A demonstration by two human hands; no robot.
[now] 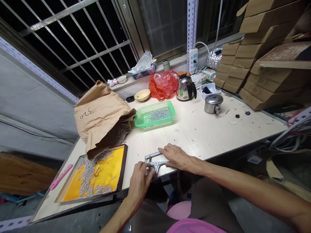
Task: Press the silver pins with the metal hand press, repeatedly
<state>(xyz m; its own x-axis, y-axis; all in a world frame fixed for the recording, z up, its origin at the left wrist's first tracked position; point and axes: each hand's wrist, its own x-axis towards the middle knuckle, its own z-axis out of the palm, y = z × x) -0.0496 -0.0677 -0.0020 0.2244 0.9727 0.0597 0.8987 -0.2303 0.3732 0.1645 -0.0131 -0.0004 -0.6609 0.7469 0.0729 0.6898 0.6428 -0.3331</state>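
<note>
I count two hands at the near edge of the table (pixel 206 132), both on one metal tool (pixel 152 160) that lies right at that edge. My left hand (pixel 141 176) has its grip curled around the tool's near end, fingers folded in on it. My right hand (pixel 176 157) lies flat with its grip spread, palm down on the tool's long lever.

To the left sits one yellow tray (pixel 114 161) strewn with small metal pins, too many to count. One brown paper bag (pixel 102 113) slumps over its far corner, and one pink stick (pixel 60 177) lies just beside the tray. Farther back I see one green basket (pixel 155 114) holding more pins, one yellow bowl (pixel 142 94), one kettle (pixel 186 87) and one lidded metal pot (pixel 213 103).
</note>
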